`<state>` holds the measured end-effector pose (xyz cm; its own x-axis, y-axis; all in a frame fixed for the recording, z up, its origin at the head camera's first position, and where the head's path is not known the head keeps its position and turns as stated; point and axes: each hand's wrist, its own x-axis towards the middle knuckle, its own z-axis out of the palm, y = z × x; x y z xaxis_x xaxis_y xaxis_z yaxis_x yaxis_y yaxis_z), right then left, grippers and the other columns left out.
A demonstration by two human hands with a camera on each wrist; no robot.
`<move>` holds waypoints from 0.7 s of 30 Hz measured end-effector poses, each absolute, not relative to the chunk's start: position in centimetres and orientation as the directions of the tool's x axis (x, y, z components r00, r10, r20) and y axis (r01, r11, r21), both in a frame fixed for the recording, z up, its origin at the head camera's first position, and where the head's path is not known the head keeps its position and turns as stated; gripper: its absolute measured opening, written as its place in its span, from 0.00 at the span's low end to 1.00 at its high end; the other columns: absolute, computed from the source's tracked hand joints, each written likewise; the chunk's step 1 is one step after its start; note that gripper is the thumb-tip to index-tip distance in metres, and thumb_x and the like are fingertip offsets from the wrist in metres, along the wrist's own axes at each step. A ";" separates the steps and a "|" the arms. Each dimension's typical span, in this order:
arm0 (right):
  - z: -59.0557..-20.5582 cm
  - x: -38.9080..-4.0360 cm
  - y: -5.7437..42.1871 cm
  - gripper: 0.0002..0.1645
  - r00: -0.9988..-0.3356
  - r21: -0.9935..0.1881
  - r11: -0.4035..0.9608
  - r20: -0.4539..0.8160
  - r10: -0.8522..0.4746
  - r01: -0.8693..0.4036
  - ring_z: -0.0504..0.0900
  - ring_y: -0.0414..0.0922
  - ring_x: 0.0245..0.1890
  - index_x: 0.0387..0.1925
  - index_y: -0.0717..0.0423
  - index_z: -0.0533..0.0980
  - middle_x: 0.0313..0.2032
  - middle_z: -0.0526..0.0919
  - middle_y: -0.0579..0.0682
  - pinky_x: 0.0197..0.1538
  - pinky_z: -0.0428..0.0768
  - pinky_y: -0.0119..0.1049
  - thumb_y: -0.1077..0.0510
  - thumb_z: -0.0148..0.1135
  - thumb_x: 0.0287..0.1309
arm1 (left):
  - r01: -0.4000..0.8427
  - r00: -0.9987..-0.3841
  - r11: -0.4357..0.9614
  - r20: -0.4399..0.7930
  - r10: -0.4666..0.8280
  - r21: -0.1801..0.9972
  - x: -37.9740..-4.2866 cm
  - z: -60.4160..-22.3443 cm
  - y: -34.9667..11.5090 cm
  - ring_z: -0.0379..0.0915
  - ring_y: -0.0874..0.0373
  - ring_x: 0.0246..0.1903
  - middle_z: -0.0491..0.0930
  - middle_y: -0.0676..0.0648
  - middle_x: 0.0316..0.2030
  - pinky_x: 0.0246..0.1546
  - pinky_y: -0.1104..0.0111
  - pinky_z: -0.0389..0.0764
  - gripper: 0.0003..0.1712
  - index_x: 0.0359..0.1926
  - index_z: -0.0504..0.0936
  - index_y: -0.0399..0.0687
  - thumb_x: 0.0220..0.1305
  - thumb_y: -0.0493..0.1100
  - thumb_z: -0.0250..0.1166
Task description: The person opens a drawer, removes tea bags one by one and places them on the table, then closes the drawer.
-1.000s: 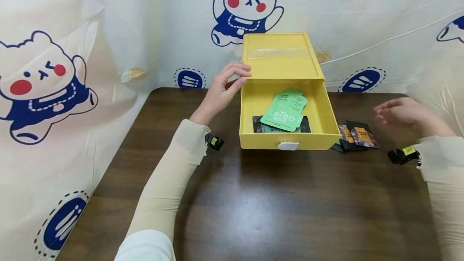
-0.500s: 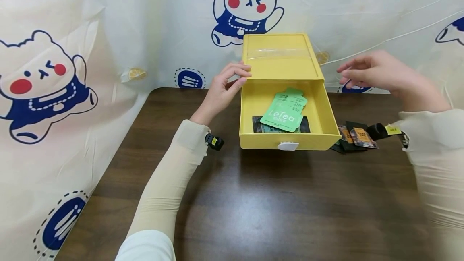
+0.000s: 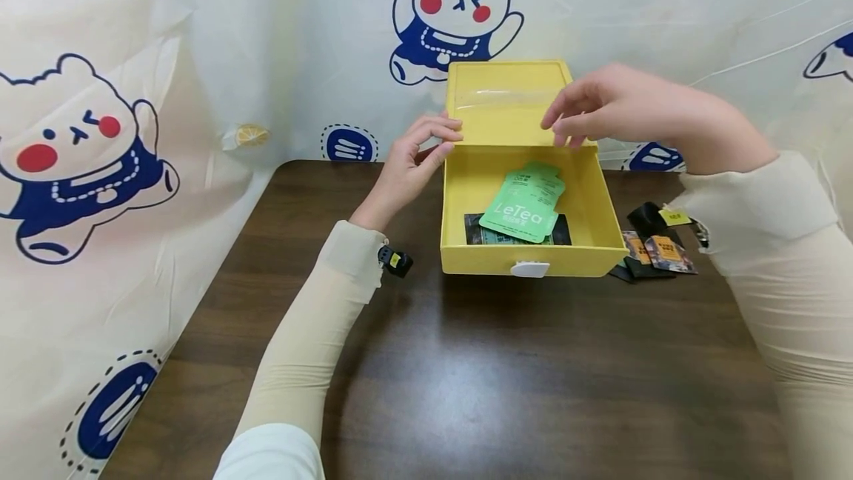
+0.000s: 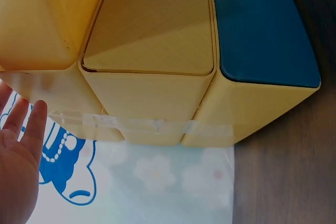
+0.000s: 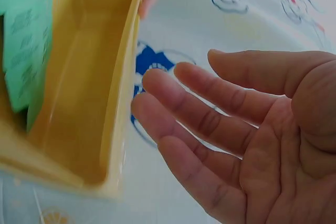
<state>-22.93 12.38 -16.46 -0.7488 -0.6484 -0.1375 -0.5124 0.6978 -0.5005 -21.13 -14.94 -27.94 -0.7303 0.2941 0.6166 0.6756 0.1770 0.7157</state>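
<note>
A yellow drawer unit stands at the back of the table with its top drawer pulled out. Green LeTea packets lie in that drawer over a dark packet. My left hand rests its fingertips on the unit's upper left side. Over the unit's right top edge hovers my right hand, fingers loosely bent. The right wrist view shows the right hand holding nothing, beside the drawer wall. In the left wrist view, a middle yellow drawer and a blue drawer are shut.
Several black packets with orange labels lie on the dark wooden table, right of the drawer. A white knob sticks out from the drawer front. A printed cloth hangs behind and at the left.
My right hand has risen from beside the black packets and moved left to the unit's top right edge. The left hand, drawer and packets have stayed put.
</note>
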 end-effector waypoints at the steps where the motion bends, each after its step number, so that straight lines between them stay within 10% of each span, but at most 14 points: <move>1: -16.4 -22.9 11.8 0.18 -0.734 -0.491 0.692 -0.144 -0.664 -0.529 0.75 0.48 0.40 0.50 0.57 0.74 0.40 0.80 0.54 0.47 0.75 0.46 0.52 0.53 0.63 | 0.678 -0.728 0.173 0.619 0.295 0.715 -21.1 -27.9 -15.0 0.55 0.53 0.61 0.70 0.33 0.52 0.54 0.61 0.71 0.08 0.42 0.75 0.28 0.63 0.28 0.53; 13: -17.8 -23.3 6.8 0.15 -0.465 -0.382 0.536 -0.268 -0.844 -0.753 0.74 0.49 0.44 0.48 0.61 0.76 0.46 0.80 0.56 0.54 0.72 0.50 0.64 0.56 0.59 | 0.667 -0.737 0.171 0.608 0.295 0.725 -21.0 -28.0 -15.0 0.54 0.54 0.62 0.70 0.34 0.52 0.54 0.63 0.72 0.09 0.43 0.75 0.28 0.63 0.29 0.54; 21: -19.5 -23.3 5.5 0.22 -0.438 -0.310 0.627 -0.500 -0.747 -0.715 0.67 0.51 0.53 0.55 0.55 0.71 0.55 0.73 0.54 0.60 0.65 0.52 0.62 0.59 0.57 | 0.669 -0.736 0.177 0.611 0.292 0.722 -21.0 -27.9 -15.3 0.55 0.55 0.62 0.70 0.34 0.52 0.54 0.63 0.71 0.08 0.42 0.75 0.28 0.63 0.29 0.54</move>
